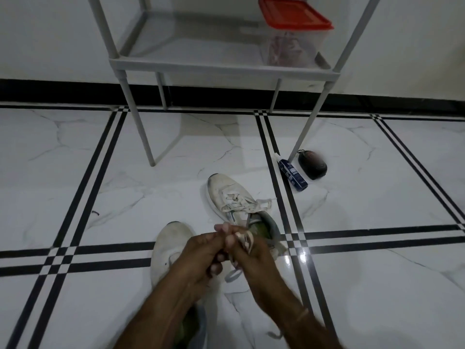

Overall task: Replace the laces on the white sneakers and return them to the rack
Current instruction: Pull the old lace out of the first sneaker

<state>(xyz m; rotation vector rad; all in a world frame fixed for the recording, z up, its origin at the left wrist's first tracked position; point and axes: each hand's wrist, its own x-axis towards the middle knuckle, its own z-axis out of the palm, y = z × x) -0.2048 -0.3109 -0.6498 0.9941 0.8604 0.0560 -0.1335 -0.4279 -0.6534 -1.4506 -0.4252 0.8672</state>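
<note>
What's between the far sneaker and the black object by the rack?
Head view: a blue tube lies between the far sneaker and the black object, near the rack leg.

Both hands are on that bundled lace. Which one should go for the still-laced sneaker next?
Right, probably. The laced sneaker lies just beyond the right hand, while the left hand would have to cross over. Both hands grip the lace, so the left can keep it.

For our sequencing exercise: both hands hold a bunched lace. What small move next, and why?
Probably set the lace down on the floor: both the left hand and right hand grip it, and the far sneaker has its lace in.
</note>
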